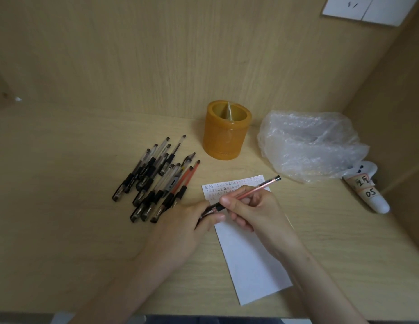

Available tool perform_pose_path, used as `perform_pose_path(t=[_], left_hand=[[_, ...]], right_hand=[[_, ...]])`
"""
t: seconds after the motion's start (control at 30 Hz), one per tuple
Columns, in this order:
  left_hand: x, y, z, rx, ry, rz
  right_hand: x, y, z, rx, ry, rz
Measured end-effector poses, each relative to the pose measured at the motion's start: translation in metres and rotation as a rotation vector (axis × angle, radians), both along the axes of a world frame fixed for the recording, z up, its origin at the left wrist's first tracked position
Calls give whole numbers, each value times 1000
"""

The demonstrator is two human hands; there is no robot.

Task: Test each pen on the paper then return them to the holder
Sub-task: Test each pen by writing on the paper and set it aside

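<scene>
My right hand (253, 206) grips a red pen (255, 189) by its barrel, the pen's end pointing up to the right. My left hand (192, 220) pinches the pen's cap end at its lower left. Both hands hover over a white paper strip (250, 258) whose top rows carry small written marks. A pile of several black and red pens (157, 181) lies left of the paper. The amber cylindrical holder (227, 129) stands behind, with no pens showing inside.
A crumpled clear plastic bag (309, 146) lies right of the holder. A white tube with a handwritten label (370, 190) rests by the right wall. Wooden walls enclose the desk at the back and right; a wall socket (363, 8) is at the top right.
</scene>
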State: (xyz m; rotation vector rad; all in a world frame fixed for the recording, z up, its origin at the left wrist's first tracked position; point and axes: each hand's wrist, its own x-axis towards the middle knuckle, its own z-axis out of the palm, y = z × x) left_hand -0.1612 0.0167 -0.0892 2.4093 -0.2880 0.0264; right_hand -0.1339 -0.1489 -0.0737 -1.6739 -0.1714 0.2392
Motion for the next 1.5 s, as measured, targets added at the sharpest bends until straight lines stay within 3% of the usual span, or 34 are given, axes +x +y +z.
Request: perform_pose_path(t=[0.2, 0.43, 0.6, 0.73, 0.9, 1.1, 1.27, 1.5], left_hand=[[1, -7, -1, 27, -30, -5], [6, -5, 2, -12, 61, -25], [14, 5, 5, 244, -208, 204], [13, 11, 2, 428, -74, 282], [10, 7, -7, 584, -24, 321], [17, 9, -12, 554, -14, 318], [15, 9, -6, 485, -46, 327], [2, 6, 3, 316, -275, 252]], right_hand=[[-1, -2, -1, 85, 42, 31], [8, 4, -2, 36, 112, 20], [60, -3, 8, 135, 269, -122], [83, -2, 9, 271, 532, -119], [93, -6, 3, 309, 636, -56], [92, -11, 3, 360, 583, -109], [71, -12, -2, 275, 478, -64], [20, 13, 0, 183, 451, 155]])
